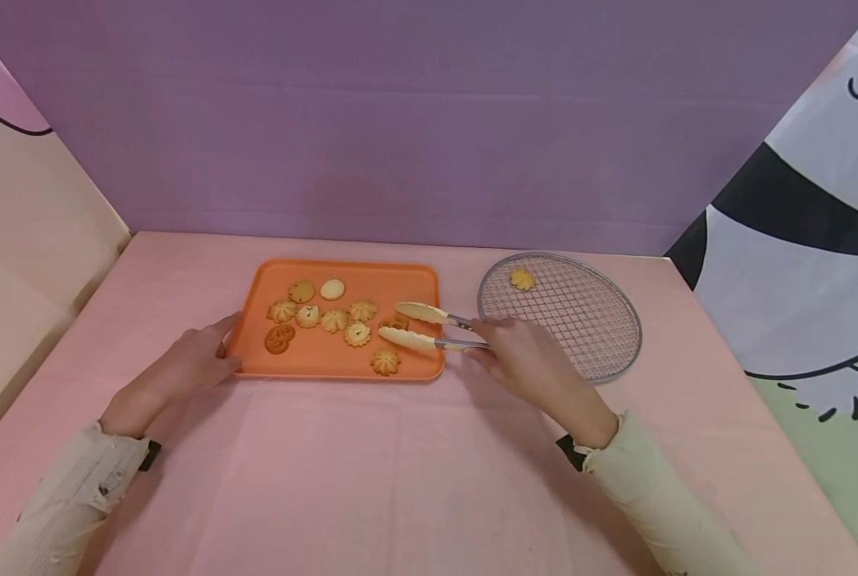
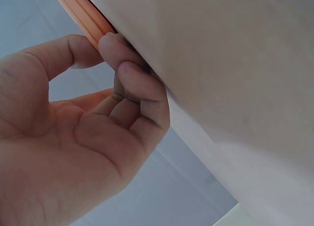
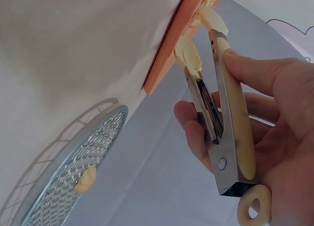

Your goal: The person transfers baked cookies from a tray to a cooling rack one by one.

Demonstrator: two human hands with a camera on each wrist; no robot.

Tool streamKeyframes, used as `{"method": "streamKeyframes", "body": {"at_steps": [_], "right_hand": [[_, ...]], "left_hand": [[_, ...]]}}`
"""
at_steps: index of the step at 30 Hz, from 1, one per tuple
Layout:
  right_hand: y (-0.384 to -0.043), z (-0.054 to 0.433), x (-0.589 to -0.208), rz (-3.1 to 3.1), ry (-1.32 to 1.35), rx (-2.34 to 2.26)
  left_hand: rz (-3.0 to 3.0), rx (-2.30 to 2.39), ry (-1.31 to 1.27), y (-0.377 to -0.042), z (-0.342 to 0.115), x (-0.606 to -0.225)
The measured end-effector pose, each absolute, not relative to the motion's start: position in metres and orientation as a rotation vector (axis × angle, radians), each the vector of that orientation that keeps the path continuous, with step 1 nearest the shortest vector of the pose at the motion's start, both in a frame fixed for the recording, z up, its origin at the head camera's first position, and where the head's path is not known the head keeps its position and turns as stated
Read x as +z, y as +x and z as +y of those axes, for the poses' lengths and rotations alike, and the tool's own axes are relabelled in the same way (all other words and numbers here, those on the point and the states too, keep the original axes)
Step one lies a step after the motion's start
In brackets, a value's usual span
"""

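My left hand (image 1: 190, 364) grips the left edge of an orange tray (image 1: 321, 362), thumb and curled fingers at its rim in the left wrist view. Several cookies lie on the tray: ridged star-shaped ones, pale round ones and a brown pretzel-shaped one (image 1: 279, 339). With my right hand (image 1: 533, 364) I hold metal tongs with cream tips (image 1: 409, 339). The tong tips are spread over the tray's right part, one on each side of another brown cookie (image 1: 394, 322), partly hidden by them. A star-shaped cookie (image 1: 385, 362) lies just in front of the nearer tip.
Right of the tray, a round wire rack (image 1: 569, 316) lies on the pink-covered table (image 1: 371, 480). One yellow ridged cookie (image 1: 523, 279) sits near the rack's far left rim. A purple wall (image 1: 414, 160) rises behind the table, with printed panels on both sides.
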State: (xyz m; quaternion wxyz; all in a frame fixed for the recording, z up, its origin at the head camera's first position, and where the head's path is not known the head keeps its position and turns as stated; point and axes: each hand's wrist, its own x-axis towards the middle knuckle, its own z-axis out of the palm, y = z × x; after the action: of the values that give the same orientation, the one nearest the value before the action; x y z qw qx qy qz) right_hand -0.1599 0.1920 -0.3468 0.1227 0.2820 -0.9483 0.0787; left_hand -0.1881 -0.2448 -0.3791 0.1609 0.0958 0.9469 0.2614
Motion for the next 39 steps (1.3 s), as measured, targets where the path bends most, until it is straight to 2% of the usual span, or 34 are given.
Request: {"method": "streamKeyframes", "body": {"at_steps": [23,39], "right_hand": [[-0.157,0.196,-0.338,-2.708,0.801,0.15],[-0.145,0.219,-0.338,-2.531,0.839,0.156]], "left_hand": [[2.707,0.771,0.285,-0.187,-0.244,-0.38],[2.719,0.741,0.27,-0.187,-0.244,-0.379]]}}
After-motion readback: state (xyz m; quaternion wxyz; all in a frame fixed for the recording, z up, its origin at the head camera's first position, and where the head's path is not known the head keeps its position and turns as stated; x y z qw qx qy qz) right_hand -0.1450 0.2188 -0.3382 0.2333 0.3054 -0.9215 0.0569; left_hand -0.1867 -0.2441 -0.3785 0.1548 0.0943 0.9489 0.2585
